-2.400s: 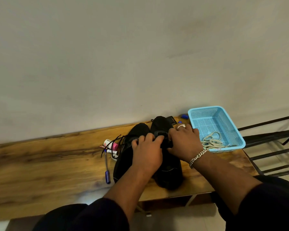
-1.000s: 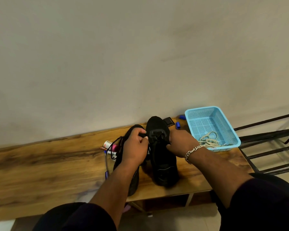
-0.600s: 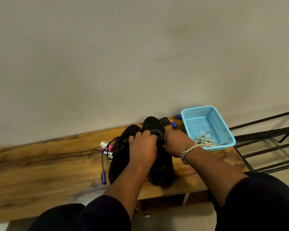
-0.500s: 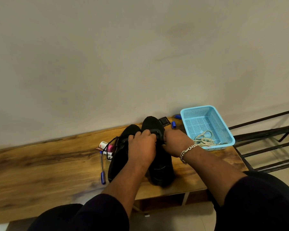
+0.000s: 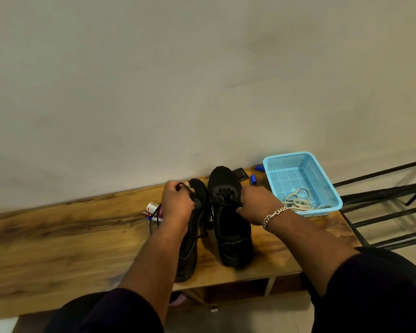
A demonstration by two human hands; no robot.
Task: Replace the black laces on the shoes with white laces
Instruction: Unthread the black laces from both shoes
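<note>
**Hands busy with two black shoes**

Shoes sit side by side on a wooden table [image 5: 58, 248], with their toes pointing at the wall [image 5: 202, 80]. Both are black. The left shoe [image 5: 190, 246] is partly hidden by the left arm. The right shoe [image 5: 228, 224] is easy to see.

The left hand [image 5: 177, 207] is up over the left shoe. Its fingers are curled tight and they pinch a black lace [image 5: 185, 187]. The lace loops over the top of the fist. More of it runs down toward the front of the right shoe.

The right hand [image 5: 256, 204] holds the right shoe by its side. The thumb lies on top of the shoe, near the lace holes, and the fingers wrap around the outer side. A silver bracelet [image 5: 273, 216] sits on that wrist.

A light blue basket [image 5: 332, 188] stands on the table just to the right of the shoes. White laces [image 5: 298, 200] lie in a loose pile inside it, at the near end.

Some small things lie left of the shoes, close behind the left hand: a little white tube [image 5: 151, 207] and some pens, mostly hidden. Two small blue caps [image 5: 253, 179] and a small black thing [image 5: 240, 174] lie by the wall, between the right shoe and the basket. A black metal rack [image 5: 382, 212] stands to the right of the table.
</note>
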